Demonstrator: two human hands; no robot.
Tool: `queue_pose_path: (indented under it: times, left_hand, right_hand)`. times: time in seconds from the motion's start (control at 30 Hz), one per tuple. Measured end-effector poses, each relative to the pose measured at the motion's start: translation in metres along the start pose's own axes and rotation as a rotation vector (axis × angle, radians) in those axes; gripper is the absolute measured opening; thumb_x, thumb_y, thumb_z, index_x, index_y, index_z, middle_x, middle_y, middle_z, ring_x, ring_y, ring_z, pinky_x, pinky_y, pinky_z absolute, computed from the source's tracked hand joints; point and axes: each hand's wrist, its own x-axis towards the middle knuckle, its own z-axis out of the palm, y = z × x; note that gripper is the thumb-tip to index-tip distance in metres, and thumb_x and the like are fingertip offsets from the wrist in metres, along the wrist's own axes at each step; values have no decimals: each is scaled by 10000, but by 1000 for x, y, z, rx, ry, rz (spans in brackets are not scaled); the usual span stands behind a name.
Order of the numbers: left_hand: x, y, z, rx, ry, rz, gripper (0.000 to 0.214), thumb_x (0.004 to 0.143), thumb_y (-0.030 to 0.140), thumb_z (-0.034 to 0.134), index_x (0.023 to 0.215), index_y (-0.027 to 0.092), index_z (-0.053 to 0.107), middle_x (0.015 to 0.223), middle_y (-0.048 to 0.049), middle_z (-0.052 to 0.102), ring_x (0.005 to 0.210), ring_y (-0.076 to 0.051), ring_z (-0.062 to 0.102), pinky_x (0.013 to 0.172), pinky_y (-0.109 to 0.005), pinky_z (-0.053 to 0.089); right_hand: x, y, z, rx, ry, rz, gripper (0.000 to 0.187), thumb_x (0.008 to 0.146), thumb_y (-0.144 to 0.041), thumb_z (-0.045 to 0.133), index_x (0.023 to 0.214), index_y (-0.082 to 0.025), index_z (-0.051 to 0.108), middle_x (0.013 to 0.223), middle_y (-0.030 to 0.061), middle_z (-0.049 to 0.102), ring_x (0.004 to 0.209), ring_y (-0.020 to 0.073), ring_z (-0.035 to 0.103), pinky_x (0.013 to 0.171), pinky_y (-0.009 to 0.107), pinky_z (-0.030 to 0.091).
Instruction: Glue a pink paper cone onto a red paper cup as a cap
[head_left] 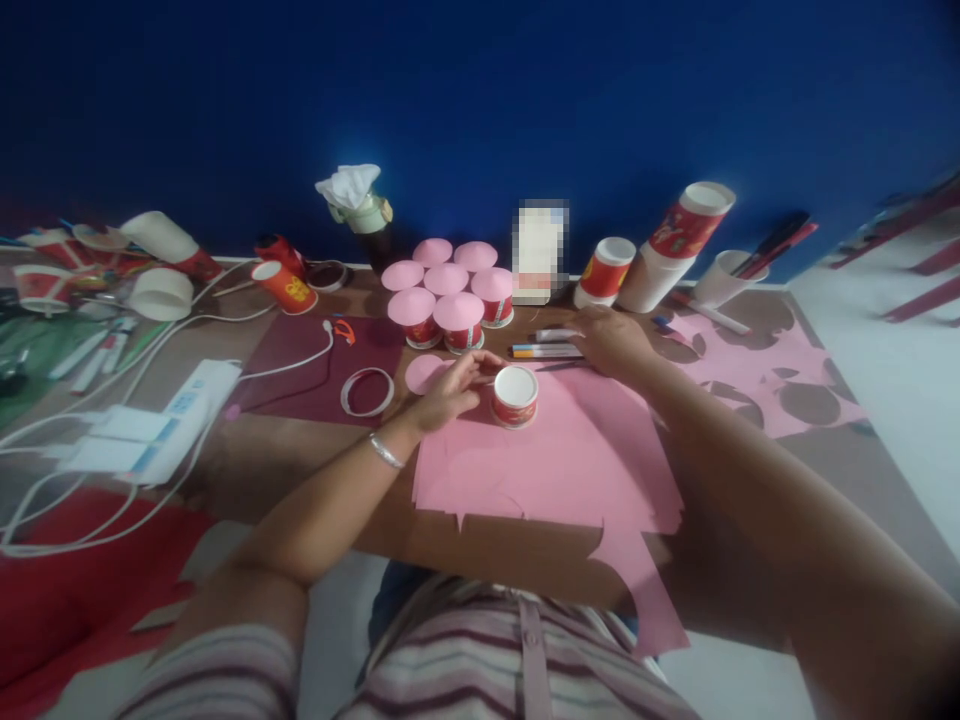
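evidently, the short red cup (515, 412) with a round white top stands upright on stacked pink paper (562, 460). the left hand (451, 392) curves half open beside it, contact unclear; the right hand (611, 340) stretches forward by the pens (541, 351), palm down, its grip impossible to tell.

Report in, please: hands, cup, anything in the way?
Left hand open beside red paper cup; right hand at markers, grip unclear. Cup base-up on pink paper. Nothing visible between left hand and cup.
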Motion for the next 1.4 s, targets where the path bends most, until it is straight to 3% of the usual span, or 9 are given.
queue_pose_path:
  times: [0.2, 0.37, 0.47, 0.57, 0.63, 0.77, 1.1, 1.23, 1.4]
  left_hand:
    - [3, -3, 7, -147, 110, -105, 373, 789, 171, 619, 1160, 202, 595, 1310, -129, 693, 1239, -256, 684, 1116, -470, 545]
    - [5, -6, 9, -113, 214, -95, 308, 948, 373, 669, 1181, 189, 589, 1243, -145, 716, 1173, -240, 705, 1020, -429, 587]
    - [8, -4, 9, -33, 233, -83, 393, 968, 430, 681, 1255, 186, 572, 1254, -149, 716, 1173, -238, 703, 995, -408, 594]
    - [14, -1, 9, 64, 250, -54, 427, 982, 434, 673, 1316, 187, 575, 1293, -150, 703, 1199, -245, 690, 964, -381, 598]
    - [18, 1, 10, 92, 251, -46, 445, 982, 431, 677, 1339, 182, 586, 1283, -148, 709, 1187, -248, 694, 925, -363, 604]
    - [26, 4, 13, 80, 199, -58, 433, 965, 447, 693, 1292, 167, 648, 1197, -132, 755, 1049, -230, 734, 856, -342, 604]
    - [33, -3, 16, 120, 233, -63, 439, 889, 535, 755, 1106, 153, 751, 1090, -118, 791, 992, -247, 744, 873, -379, 596]
    - [30, -1, 17, 91, 246, -62, 389, 880, 505, 777, 1056, 159, 758, 1047, -96, 797, 953, -215, 745, 833, -324, 593]
    - [24, -2, 7, 92, 309, -113, 354, 893, 462, 769, 1056, 149, 730, 778, -23, 733, 658, -128, 660, 580, -226, 509]
  right_hand:
    - [7, -3, -10, 155, 38, 90, 173, 908, -228, 657, 994, -122, 765, 1063, 216, 753, 1020, 349, 702, 853, 449, 541]
    - [-10, -18, -27, 459, 114, 112, 302, 957, -408, 633, 1105, -175, 753, 1042, 127, 765, 883, 262, 712, 795, 394, 573]
    - [-22, -32, -32, 667, 41, 79, 377, 968, -539, 608, 1082, -216, 766, 956, 65, 779, 776, 209, 701, 674, 325, 570]
    - [-29, -45, -29, 1055, -95, 163, 424, 877, -591, 730, 1059, -211, 782, 995, 70, 783, 775, 200, 692, 665, 323, 569]
    - [-31, -50, -24, 1162, -171, 224, 462, 834, -595, 777, 1069, -198, 784, 853, 51, 763, 688, 182, 666, 612, 312, 546]
    - [-31, -55, -14, 1220, -222, 266, 495, 841, -601, 757, 1124, -195, 777, 596, -20, 636, 486, 134, 535, 457, 272, 417]
    - [-37, -67, -13, 1273, -191, 330, 509, 834, -557, 782, 1126, -141, 773, 594, -16, 606, 526, 120, 537, 453, 236, 403]
    - [-37, -67, -14, 1231, -113, 307, 473, 842, -542, 761, 1106, -151, 784, 591, -21, 596, 515, 121, 515, 464, 253, 432]
    - [-33, -50, -14, 1207, 141, 308, 378, 786, -475, 809, 1017, -177, 806, 781, 31, 710, 605, 136, 576, 560, 289, 510]
